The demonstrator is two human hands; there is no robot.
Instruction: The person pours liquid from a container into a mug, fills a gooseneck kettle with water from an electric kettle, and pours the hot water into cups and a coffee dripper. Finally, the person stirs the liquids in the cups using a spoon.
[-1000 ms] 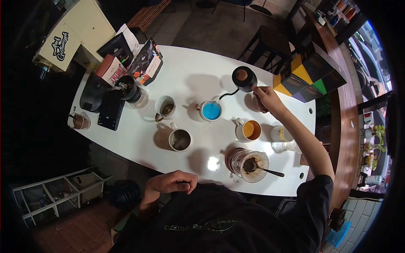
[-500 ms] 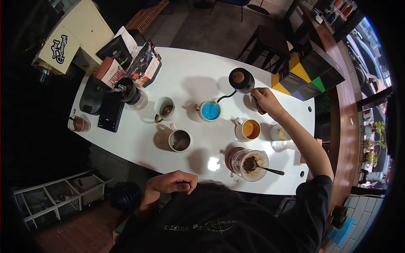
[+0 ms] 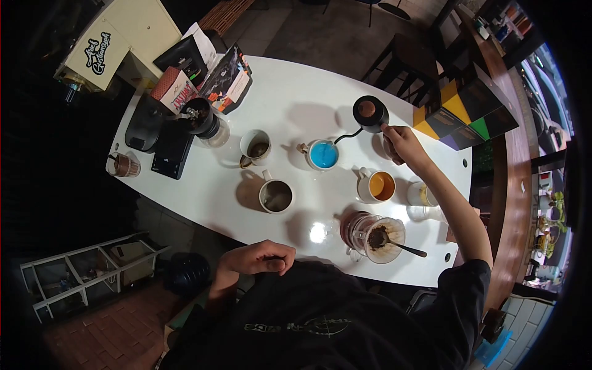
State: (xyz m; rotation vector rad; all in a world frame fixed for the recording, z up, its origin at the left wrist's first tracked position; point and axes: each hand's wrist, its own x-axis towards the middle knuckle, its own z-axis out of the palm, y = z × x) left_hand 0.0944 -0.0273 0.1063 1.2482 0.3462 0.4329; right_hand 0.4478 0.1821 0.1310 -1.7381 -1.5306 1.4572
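So the right hand (image 3: 404,147) was up on the far right part of the white table (image 3: 293,89), fingers wrapped closed around the handle of a black kettle (image 3: 369,112), and the handle itself was mostly hidden behind them. The kettle's thin curved spout (image 3: 349,137) pointed left, its tip right at the far right rim of the blue-filled mug (image 3: 323,155), which stood upright around the middle of the table. Couldn't tell if anything was actually flowing out of it, too small to see. The left hand (image 3: 261,256) was down by the table's near edge, just in front of the black shirt (image 3: 320,308), fingers curled in like a loose fist, nothing showing in it. Left of the blue one there were two more mugs, a far one (image 3: 255,145) and a nearer one (image 3: 275,196), both with something dark in the bottom. An orange-looking mug (image 3: 377,186) sat to the near right, and nearer than that was a glass dripper (image 3: 394,228) with dark grounds (image 3: 378,236) and a spoon (image 3: 412,250) sticking out to the right. Over on the far left stood a grinder (image 3: 214,131), beside a black scale (image 3: 169,157).
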